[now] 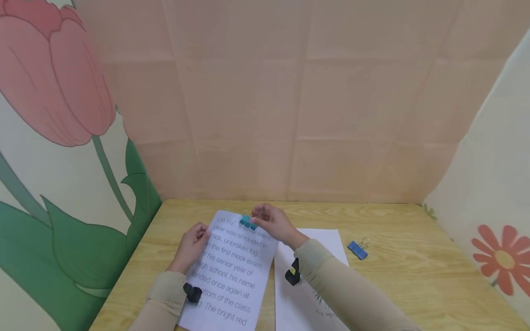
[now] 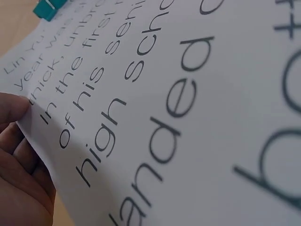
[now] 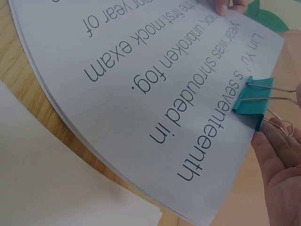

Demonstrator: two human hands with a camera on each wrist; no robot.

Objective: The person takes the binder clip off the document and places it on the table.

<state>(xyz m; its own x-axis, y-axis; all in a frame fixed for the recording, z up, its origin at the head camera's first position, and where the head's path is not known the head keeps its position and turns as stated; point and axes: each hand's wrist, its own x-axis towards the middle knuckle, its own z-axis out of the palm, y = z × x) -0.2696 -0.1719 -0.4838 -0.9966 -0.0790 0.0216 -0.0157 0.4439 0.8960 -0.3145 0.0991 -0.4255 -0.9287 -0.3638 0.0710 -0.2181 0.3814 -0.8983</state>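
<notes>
Currently: teal binder clip (image 3: pixel 253 102) sits on the far edge of the printed stack (image 1: pixel 232 271), which lies tilted on the counter (image 1: pixel 414 276).
Right hand (image 1: pixel 275 224): fingers pinch the clip's wire handles; clip looks seated on the sheets.
Left hand (image 1: pixel 191 246): thumb and fingers curled on the stack's left edge, holding it lifted.
Nearby: blank sheets (image 1: pixel 306 294) at right; blue clip (image 1: pixel 357 250) lying further right, well apart.
Risk: sheets fan at the near-right edge, so the clip may bite only some pages; handles could snap back.
Hidden: clip's underside, how many pages are caught, near end of the stack cut off.
</notes>
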